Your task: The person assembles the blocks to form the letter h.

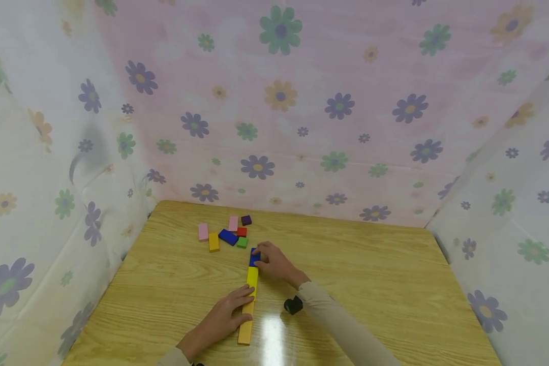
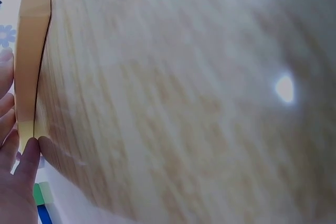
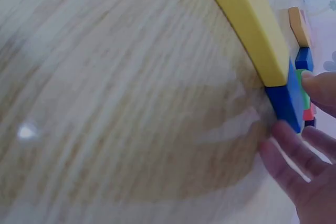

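A straight row of blocks runs away from me on the table. Its near end is an orange block [image 1: 245,333], then comes a yellow block [image 1: 252,276], and a blue block [image 1: 254,257] forms the far end. My left hand [image 1: 221,317] lies against the row from the left, its extended fingers on the yellow block and its thumb by the orange one. At the far end my right hand [image 1: 276,262] holds the blue block between thumb and fingers. In the right wrist view, the blue block [image 3: 286,100] meets the yellow block's end [image 3: 265,61].
Beyond the row, to the left, lie loose blocks: two pink [image 1: 203,232], an orange [image 1: 214,242], a blue [image 1: 229,237], a green [image 1: 242,242], a red [image 1: 241,232] and a dark purple one [image 1: 246,220]. A small black object [image 1: 293,305] shows beside the right forearm. Flowered cloth [image 1: 279,127] surrounds the table.
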`<state>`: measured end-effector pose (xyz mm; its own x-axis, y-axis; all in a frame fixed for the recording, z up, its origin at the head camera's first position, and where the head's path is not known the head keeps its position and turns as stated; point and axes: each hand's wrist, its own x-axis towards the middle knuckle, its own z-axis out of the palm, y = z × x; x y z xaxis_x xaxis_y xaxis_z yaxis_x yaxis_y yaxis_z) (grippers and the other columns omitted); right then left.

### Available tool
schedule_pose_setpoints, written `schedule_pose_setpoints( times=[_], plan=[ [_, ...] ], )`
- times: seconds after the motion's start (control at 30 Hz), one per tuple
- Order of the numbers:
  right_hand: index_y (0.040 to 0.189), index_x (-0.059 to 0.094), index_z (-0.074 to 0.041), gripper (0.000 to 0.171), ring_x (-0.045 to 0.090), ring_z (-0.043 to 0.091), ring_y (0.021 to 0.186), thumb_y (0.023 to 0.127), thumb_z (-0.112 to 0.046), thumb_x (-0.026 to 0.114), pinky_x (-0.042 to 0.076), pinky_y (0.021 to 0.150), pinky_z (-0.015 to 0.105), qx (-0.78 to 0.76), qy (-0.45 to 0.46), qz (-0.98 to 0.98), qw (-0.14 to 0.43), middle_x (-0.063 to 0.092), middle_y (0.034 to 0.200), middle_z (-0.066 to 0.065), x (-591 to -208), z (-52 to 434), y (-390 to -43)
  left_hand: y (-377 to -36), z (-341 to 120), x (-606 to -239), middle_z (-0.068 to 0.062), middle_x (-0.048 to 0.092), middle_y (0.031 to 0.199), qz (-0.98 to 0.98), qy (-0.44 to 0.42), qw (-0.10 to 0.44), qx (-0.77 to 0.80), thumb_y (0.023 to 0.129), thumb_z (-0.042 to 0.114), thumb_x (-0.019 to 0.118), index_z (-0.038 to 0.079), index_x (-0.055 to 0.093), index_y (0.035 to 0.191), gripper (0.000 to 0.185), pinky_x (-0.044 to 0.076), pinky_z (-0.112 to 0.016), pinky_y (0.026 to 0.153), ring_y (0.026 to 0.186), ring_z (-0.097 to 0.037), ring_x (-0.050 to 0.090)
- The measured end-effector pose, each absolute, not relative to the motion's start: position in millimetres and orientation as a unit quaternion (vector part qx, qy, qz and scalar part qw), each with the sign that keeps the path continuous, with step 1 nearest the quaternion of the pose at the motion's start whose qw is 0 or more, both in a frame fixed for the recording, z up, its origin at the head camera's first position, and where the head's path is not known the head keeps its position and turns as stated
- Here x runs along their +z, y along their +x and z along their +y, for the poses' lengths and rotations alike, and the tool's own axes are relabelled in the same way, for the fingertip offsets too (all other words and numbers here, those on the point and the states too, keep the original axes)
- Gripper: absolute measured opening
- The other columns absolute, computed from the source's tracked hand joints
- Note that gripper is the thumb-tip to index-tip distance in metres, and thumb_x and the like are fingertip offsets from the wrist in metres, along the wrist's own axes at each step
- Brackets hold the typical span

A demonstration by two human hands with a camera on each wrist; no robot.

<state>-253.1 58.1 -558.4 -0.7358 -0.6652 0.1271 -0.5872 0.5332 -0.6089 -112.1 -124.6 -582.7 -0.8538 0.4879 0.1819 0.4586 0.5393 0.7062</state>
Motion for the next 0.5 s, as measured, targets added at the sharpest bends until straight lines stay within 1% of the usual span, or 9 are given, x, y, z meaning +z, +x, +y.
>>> schedule_pose_setpoints(
  times=[0.17,0.37,0.5],
  plan=[
    [0.104,0.060,-0.005,0.021,0.050,0.009,0.066,0.084,-0.012,0.059,0.046,0.061,0.020,-0.332,-0.336,0.879,0.063,0.046,0.121,0.016,-547.2,58.6,-255.9,-112.5,-123.9,-582.0,-0.003,0.039,0.135,0.875,0.275,0.015,0.399,0.084,0.030,0.059,0.010,0.053,0.122,0.043,0.036,-0.042,0.095,0.125,-0.023,0.032],
    [0.107,0.057,-0.003,0.025,0.053,0.012,0.071,0.083,-0.009,0.060,0.047,0.062,0.020,-0.338,-0.343,0.874,0.070,0.046,0.116,0.011,-533.1,54.8,-260.4,-111.6,-124.1,-581.7,-0.004,0.040,0.135,0.873,0.274,0.015,0.404,0.084,0.028,0.059,0.009,0.054,0.121,0.043,0.036,-0.042,0.095,0.125,-0.024,0.033],
    [0.109,0.055,-0.003,0.027,0.053,0.019,0.076,0.083,-0.008,0.059,0.047,0.063,0.022,-0.338,-0.361,0.866,0.073,0.047,0.114,0.011,-520.0,50.5,-263.3,-111.2,-124.3,-582.2,-0.004,0.040,0.134,0.871,0.275,0.012,0.407,0.083,0.027,0.060,0.008,0.054,0.121,0.043,0.037,-0.042,0.094,0.125,-0.024,0.033]
  ],
)
